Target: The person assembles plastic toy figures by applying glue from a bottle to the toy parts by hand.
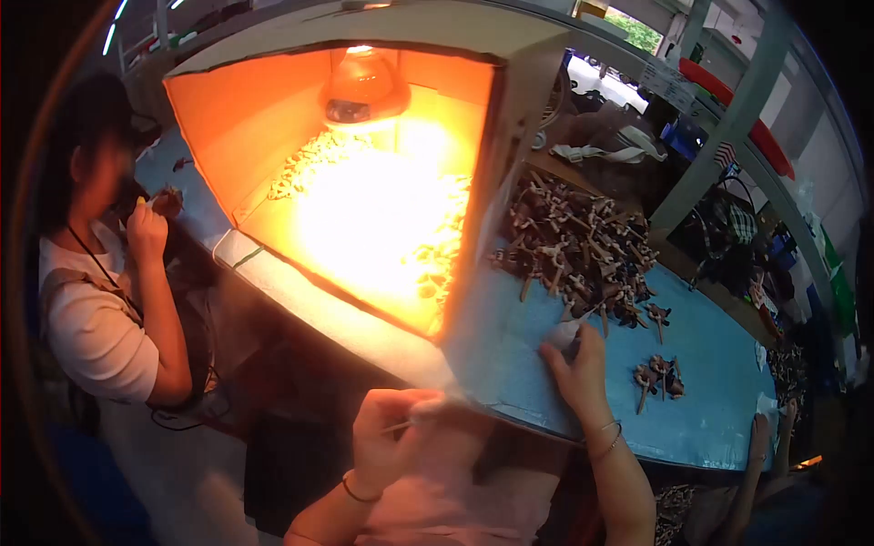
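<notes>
My left hand (387,432) is closed in a pinch near the table's front edge, in front of my body. A thin pale stick (397,426) shows at its fingers, and the fingertips blur into something whitish. My right hand (581,369) reaches over the blue table, just short of a heap of small brown and cream figurine-like pieces (583,232). Its fingers are bent around something whitish (566,333) that I cannot make out. To the right of this hand lies a small cluster of the same pieces (659,378), and a single piece (658,315) sits farther back.
Left of the heap stands an open cardboard box (205,118), with a glowing heat lamp (364,86) above many brightly lit pieces. A co-worker (109,309) sits at the far left. Another person's forearms (760,446) show at the right edge. A metal post (719,123) rises behind the table (710,419).
</notes>
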`<state>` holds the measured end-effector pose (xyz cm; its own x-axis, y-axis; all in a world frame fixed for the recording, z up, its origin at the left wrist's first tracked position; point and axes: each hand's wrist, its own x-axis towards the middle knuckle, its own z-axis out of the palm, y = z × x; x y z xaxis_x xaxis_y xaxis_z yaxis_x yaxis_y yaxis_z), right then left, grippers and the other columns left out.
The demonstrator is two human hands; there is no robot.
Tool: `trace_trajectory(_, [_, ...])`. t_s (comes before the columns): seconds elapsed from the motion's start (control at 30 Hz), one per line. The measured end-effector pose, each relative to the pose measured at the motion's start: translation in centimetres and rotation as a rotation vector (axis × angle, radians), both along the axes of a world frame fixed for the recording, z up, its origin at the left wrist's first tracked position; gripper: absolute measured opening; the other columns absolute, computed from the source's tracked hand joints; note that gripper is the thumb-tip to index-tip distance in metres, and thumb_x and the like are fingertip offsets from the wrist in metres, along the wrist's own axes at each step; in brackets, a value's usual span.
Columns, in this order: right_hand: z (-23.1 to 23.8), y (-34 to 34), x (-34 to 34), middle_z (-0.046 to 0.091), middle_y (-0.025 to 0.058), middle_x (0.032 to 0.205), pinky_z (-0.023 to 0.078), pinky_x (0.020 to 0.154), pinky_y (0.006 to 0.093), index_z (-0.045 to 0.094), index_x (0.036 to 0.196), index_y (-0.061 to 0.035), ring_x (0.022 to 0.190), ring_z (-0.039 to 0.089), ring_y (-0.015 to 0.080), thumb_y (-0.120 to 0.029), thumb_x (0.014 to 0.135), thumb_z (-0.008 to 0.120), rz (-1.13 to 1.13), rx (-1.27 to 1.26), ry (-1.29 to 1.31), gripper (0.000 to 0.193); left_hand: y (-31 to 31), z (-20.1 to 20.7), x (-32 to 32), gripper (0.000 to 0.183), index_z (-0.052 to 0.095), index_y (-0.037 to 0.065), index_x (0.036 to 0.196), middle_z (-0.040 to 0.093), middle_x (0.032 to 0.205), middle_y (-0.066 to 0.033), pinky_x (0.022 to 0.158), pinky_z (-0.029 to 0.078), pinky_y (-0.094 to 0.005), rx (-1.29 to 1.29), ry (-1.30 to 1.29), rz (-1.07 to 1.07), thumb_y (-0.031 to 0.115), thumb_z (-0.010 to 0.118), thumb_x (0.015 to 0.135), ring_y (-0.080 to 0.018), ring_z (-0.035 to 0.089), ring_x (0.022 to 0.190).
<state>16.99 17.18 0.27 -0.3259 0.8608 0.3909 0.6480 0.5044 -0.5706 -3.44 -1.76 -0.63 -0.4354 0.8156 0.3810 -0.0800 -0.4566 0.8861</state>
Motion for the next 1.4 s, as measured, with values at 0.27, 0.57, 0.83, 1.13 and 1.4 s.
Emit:
trace_trajectory(0.27, [8.5,-11.8,-9.8,0.055,0.0144,0.096,0.040,0.079,0.0397,0.054,0.098,-0.0012,0.091,0.053,0.0288,-0.009,0.078,0.059,0.433,0.287,-0.133,0.022,-2.3,-1.0,-4.8,0.025,0.045,0.002,0.104,0.059,0.105,-0.0164,0.087,0.051,-0.0378,-0.013,-0.294,0.237,-0.006,0.057,0.084,-0.0246,0.060,0.098])
trace_trajectory(0.57, [1.9,-4.0,-23.4,0.058,0.0075,0.075,0.035,0.064,0.0385,0.063,0.090,-0.0037,0.076,0.055,0.0233,-0.017,0.081,0.049,0.209,0.429,-1.294,0.021,-4.7,0.5,-5.3,0.026,0.045,0.005,0.103,0.060,0.101,-0.0119,0.079,0.051,-0.0365,0.021,-0.206,0.373,0.009,0.063,0.084,-0.0247,0.061,0.095])
trace_trajectory(0.83, [0.9,-3.4,-23.1,0.053,0.0056,0.070,0.032,0.058,0.0363,0.063,0.078,-0.0048,0.066,0.050,0.0198,-0.014,0.077,0.053,0.196,0.621,-0.833,0.014,-4.0,0.1,-5.1,0.023,0.045,0.005,0.104,0.060,0.103,-0.0140,0.083,0.051,-0.0390,0.000,-0.247,0.283,0.000,0.057,0.085,-0.0265,0.061,0.098])
trace_trajectory(1.13, [3.8,-6.1,-19.7,0.057,0.0103,0.080,0.046,0.063,0.0335,0.061,0.089,-0.0007,0.072,0.058,0.0235,-0.006,0.079,0.053,0.551,0.314,-0.243,0.013,-2.4,1.8,-4.7,0.020,0.046,0.001,0.103,0.061,0.103,-0.0188,0.083,0.052,-0.0346,-0.061,-0.301,0.169,-0.002,0.057,0.086,-0.0239,0.062,0.096])
trace_trajectory(1.4, [6.2,-9.7,-10.4,0.065,0.0135,0.092,0.050,0.078,0.0321,0.057,0.097,-0.0014,0.088,0.065,0.0236,0.003,0.086,0.053,0.579,-0.527,0.860,0.012,-1.7,2.9,-1.6,0.027,0.047,-0.002,0.113,0.061,0.108,-0.0176,0.083,0.051,-0.0315,-0.146,-0.290,-0.131,0.002,0.056,0.088,-0.0216,0.061,0.099])
